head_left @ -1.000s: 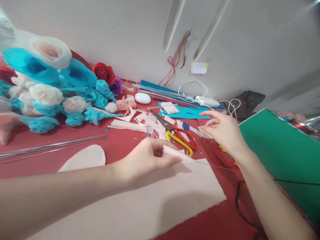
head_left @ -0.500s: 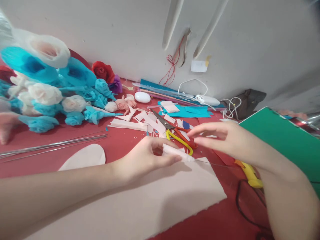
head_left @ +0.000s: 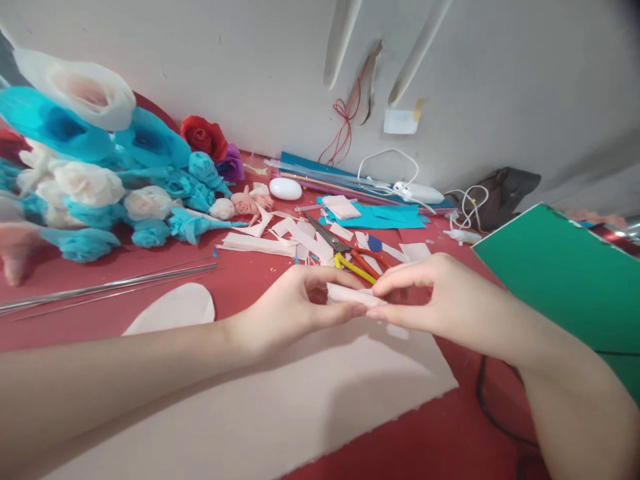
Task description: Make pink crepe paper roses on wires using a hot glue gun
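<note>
A small roll of pale pink paper (head_left: 346, 293) lies between the fingers and thumb of my left hand (head_left: 283, 317), which is closed around it. At the roll's right end, my right hand (head_left: 430, 293) pinches it between thumb and fingers. Below both hands spreads a large pale pink sheet of paper (head_left: 270, 407). Just beyond my fingertips are scissors (head_left: 331, 238) with yellow and orange-red handles, partly hidden by my hands. To the left, a rounded pale pink paper piece (head_left: 177, 307) is partly covered by my left forearm.
Paper flowers (head_left: 90, 185) in blue, white, pink and red crowd the back left. Thin metal wires (head_left: 115, 288) lie in front of them. Paper scraps (head_left: 260, 244), a white oval case (head_left: 285, 189) and a power strip (head_left: 420, 193) sit behind. A green board (head_left: 565, 267) stands at right.
My right hand has come down and left onto the roll's right end, where it was apart before. The thin wire at that end is now hidden. My left hand keeps its grip.
</note>
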`<state>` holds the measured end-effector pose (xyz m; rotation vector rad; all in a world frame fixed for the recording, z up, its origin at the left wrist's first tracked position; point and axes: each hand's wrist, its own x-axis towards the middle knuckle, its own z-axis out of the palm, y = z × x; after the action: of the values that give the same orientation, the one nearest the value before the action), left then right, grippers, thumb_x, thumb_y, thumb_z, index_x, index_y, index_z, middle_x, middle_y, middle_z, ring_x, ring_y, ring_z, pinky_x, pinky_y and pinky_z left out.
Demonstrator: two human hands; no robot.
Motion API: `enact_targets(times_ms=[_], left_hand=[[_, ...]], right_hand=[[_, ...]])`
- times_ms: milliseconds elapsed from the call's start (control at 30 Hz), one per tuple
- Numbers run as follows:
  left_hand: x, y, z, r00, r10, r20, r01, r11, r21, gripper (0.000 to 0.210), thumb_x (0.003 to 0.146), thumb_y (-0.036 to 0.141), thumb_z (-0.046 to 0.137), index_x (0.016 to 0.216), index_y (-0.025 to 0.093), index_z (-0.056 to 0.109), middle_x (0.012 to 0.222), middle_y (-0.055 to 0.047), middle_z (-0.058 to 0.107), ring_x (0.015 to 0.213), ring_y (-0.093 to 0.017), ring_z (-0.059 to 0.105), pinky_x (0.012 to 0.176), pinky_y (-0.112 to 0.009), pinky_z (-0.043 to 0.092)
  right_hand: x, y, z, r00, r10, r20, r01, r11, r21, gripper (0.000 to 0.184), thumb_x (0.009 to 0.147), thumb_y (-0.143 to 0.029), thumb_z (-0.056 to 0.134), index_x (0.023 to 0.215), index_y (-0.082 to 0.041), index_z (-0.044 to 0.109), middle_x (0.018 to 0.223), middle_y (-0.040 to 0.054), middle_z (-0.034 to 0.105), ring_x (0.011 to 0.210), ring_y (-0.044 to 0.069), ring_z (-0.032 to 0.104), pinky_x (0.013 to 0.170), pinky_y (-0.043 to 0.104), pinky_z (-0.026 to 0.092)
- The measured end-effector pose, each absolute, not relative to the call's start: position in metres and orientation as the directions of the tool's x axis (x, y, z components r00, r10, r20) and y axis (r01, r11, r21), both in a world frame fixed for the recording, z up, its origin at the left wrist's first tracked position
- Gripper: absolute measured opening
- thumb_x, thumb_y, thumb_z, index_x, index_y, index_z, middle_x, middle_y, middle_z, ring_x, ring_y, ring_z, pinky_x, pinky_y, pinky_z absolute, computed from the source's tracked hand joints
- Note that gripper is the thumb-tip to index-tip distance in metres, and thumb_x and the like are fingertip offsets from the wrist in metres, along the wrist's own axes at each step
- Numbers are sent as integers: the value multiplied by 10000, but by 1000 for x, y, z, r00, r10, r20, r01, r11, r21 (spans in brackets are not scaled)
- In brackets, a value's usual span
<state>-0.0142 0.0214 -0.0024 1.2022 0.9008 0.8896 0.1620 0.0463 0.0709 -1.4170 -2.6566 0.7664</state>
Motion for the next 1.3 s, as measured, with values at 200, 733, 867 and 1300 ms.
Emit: enact_targets(times_ms=[200, 733, 867, 1300], left_hand=[[-14, 22, -5, 376, 923, -80, -78, 118, 990, 204, 702, 313, 656, 850, 173, 648, 762, 4, 623, 653, -104, 542, 586, -184, 424], [-14, 22, -2, 349, 933, -88, 2, 93, 996, 196, 705, 300, 643, 843, 167, 686, 707, -2, 645, 647, -109, 560, 571, -171, 430], [-15, 22, -2, 344, 934, -91, -2, 97, 995, 215, 705, 310, 642, 856, 164, 690, 702, -10, 655, 651, -120, 576, 577, -180, 441], [-15, 22, -3, 344, 934, -94, 56, 79, 995, 267, 715, 347, 634, 888, 147, 666, 748, -34, 674, 647, -130, 598, 554, -185, 438]], right_hand=[[162, 49, 69, -570, 792, -219, 783, 444, -434, 315, 787, -486, 522, 726, -217, 675, 656, -4, 567, 584, 105, 491, 444, 198, 310], [165, 54, 63, -590, 786, -186, 767, 473, -434, 250, 773, -450, 550, 735, -248, 691, 644, -8, 573, 551, 104, 502, 428, 194, 321], [164, 54, 63, -590, 784, -190, 765, 469, -442, 260, 772, -439, 547, 739, -223, 688, 624, -1, 563, 547, 102, 495, 436, 193, 317], [163, 48, 71, -589, 791, -165, 762, 475, -441, 229, 715, -429, 606, 716, -207, 662, 662, -6, 544, 542, 85, 474, 428, 193, 266]])
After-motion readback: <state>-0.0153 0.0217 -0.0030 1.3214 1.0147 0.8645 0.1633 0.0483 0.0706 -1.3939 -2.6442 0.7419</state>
